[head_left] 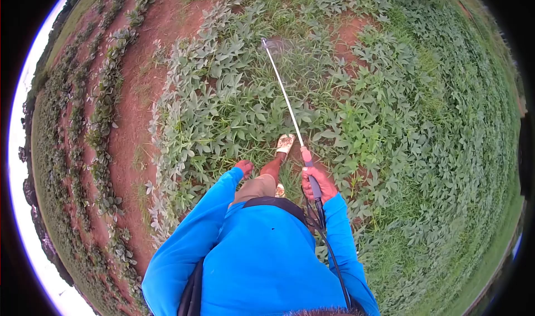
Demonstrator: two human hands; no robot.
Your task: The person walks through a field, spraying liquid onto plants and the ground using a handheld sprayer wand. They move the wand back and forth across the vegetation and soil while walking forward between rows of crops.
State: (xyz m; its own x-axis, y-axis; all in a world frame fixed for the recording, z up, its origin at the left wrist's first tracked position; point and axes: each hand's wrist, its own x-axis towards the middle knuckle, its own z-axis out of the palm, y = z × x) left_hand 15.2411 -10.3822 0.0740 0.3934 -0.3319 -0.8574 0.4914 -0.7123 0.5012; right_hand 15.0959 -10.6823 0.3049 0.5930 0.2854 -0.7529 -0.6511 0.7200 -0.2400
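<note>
Right hand (320,184), fingers wrapped round a grey-and-pink spray-wand handle (312,181), white tube toward twelve; left's finger pose unclear; no readable writing.

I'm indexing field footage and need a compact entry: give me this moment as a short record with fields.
Setting: crop field with leafy plants and bare reddish soil
Right grip: right hand closed around the handle of a spray wand
Left grip: left hand beside the body, off the wand; contents unclear
Wand tip: out over grass and leaves, faint mist beside it
Hose: dark hose along the right sleeve
Clothing: blue long-sleeved top
</note>
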